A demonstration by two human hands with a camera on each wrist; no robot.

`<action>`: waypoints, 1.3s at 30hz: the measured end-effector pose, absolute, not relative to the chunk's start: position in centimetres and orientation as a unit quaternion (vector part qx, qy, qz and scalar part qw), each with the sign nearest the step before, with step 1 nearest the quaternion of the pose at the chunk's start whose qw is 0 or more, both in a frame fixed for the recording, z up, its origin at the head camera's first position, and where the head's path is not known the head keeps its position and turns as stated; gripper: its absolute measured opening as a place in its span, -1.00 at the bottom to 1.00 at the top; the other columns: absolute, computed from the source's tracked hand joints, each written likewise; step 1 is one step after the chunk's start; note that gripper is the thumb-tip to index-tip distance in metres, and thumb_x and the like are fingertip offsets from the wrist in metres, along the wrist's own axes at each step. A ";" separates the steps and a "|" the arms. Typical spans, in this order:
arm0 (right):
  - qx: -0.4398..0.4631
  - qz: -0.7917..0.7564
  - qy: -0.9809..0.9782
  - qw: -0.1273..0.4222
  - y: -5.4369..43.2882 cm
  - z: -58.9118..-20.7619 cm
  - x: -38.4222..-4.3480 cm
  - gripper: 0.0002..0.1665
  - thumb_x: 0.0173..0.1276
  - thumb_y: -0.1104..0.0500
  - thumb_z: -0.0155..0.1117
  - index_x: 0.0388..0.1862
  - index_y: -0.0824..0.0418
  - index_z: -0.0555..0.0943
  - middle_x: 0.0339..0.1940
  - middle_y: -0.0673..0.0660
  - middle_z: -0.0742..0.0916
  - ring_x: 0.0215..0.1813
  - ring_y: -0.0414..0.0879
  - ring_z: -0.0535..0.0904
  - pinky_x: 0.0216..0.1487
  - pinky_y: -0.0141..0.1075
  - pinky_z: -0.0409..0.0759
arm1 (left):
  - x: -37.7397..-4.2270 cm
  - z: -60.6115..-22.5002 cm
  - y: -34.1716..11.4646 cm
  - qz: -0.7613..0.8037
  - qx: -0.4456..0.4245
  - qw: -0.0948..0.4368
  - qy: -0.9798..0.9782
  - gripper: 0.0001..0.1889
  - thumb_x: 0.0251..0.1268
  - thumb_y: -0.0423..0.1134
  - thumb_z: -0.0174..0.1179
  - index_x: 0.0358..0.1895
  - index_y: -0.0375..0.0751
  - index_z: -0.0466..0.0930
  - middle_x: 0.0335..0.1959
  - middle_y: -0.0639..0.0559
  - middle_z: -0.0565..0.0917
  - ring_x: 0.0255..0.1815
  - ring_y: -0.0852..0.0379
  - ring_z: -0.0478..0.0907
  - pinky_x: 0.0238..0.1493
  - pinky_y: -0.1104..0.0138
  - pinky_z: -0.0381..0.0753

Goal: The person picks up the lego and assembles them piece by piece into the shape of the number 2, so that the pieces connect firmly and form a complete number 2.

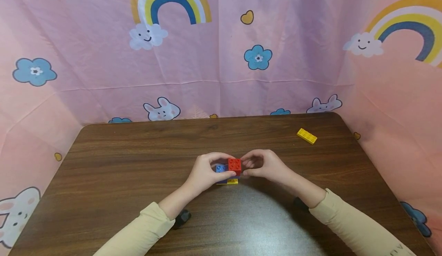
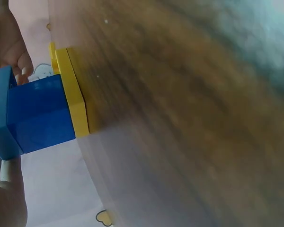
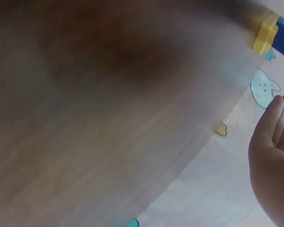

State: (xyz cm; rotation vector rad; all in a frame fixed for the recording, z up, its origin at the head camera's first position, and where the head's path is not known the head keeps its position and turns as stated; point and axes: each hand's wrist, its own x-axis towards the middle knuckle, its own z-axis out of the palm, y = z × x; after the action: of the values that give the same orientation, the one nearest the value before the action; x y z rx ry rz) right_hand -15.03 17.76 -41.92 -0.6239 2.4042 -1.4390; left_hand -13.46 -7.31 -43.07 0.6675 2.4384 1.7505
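A small stack of toy building bricks stands near the middle of the table. At its base lies a yellow plate [image 2: 72,90], with blue bricks [image 2: 40,113] above it and a square red brick [image 1: 234,166] on top at the right. My left hand [image 1: 203,173] grips the blue part of the stack from the left, thumb in front and fingers curved behind. Close by the red brick's right side, my right hand [image 1: 267,165] holds its fingers loosely bent, thumb apart from them. In the right wrist view a small gap separates those fingertips from the stack.
A loose yellow plate [image 1: 307,136] with studs lies at the table's back right. The brown wooden table [image 1: 138,148] ends at a printed pink cloth [image 1: 193,64] behind and at both sides. Dark devices [image 1: 182,217] show beneath the wrists.
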 end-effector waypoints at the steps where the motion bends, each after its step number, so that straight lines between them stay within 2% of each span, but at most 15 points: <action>1: -0.213 -0.499 0.829 0.133 17.9 -41.8 -15.1 -0.59 0.27 0.34 0.59 0.09 0.37 0.74 -0.10 0.26 0.84 -0.11 -0.14 0.75 -0.01 -0.36 0.78 | -13.4 -43.1 -7.3 0.568 0.216 0.033 0.793 -0.61 0.15 -0.33 0.61 0.07 -0.21 0.79 0.00 -0.12 0.85 0.03 0.00 0.81 0.11 0.32 0.79; 8: -0.207 -0.501 0.834 0.106 18.8 -40.8 -16.3 -0.54 0.32 0.33 0.55 0.18 0.39 0.70 0.09 0.35 0.82 0.01 0.06 0.79 0.08 -0.36 0.77 | -13.3 -43.0 -7.3 0.555 0.208 0.030 0.805 -0.60 0.15 -0.31 0.62 0.08 -0.19 0.80 0.03 -0.10 0.85 0.05 0.00 0.80 0.14 0.29 0.79; 13: -0.201 -0.513 0.829 0.097 19.4 -39.9 -17.0 -0.54 0.34 0.35 0.52 0.20 0.43 0.68 0.13 0.46 0.78 0.06 0.13 0.80 0.11 -0.38 0.77 | -13.2 -42.9 -7.3 0.557 0.201 0.036 0.805 -0.60 0.14 -0.32 0.62 0.08 -0.18 0.80 0.02 -0.09 0.85 0.05 0.01 0.80 0.13 0.29 0.79; 22: -0.175 -0.520 0.832 0.077 20.9 -39.0 -18.1 -0.53 0.37 0.35 0.51 0.22 0.45 0.66 0.13 0.47 0.77 -0.04 -0.27 0.76 0.06 -0.49 0.73 | -13.1 -42.8 -7.4 0.567 0.199 0.041 0.799 -0.60 0.16 -0.31 0.61 0.09 -0.20 0.80 0.02 -0.12 0.84 0.05 -0.01 0.80 0.08 0.29 0.80; 29: -0.157 -0.532 0.830 0.063 22.5 -38.7 -19.1 -0.54 0.40 0.39 0.46 0.25 0.48 0.63 0.15 0.50 0.75 -0.07 -0.38 0.74 0.04 -0.53 0.73 | -13.1 -42.9 -7.2 0.565 0.200 0.039 0.800 -0.60 0.15 -0.31 0.62 0.08 -0.19 0.80 0.01 -0.11 0.85 0.04 0.01 0.80 0.07 0.32 0.79; 33: -0.149 -0.534 0.831 0.049 23.3 -38.6 -19.7 -0.55 0.40 0.39 0.46 0.23 0.47 0.65 0.08 0.32 0.81 -0.08 -0.41 0.74 0.03 -0.54 0.73 | -13.2 -42.9 -7.2 0.565 0.201 0.039 0.799 -0.60 0.14 -0.33 0.62 0.07 -0.19 0.80 0.00 -0.09 0.85 0.03 0.03 0.80 0.06 0.37 0.79; 39: -0.137 -0.543 0.828 0.026 24.4 -38.4 -20.3 -0.57 0.37 0.40 0.48 0.19 0.49 0.66 -0.16 -0.24 0.82 -0.12 -0.42 0.75 -0.02 -0.55 0.73 | -13.1 -42.9 -7.3 0.565 0.193 0.044 0.801 -0.61 0.15 -0.33 0.61 0.08 -0.17 0.80 0.03 -0.09 0.84 0.04 0.02 0.80 0.06 0.36 0.79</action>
State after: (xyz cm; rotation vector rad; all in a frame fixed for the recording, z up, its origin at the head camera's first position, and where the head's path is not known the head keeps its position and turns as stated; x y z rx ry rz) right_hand -20.29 24.36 -38.45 -0.4240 2.5584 -1.6781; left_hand -13.12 -7.27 -42.94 0.5895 2.4475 1.7276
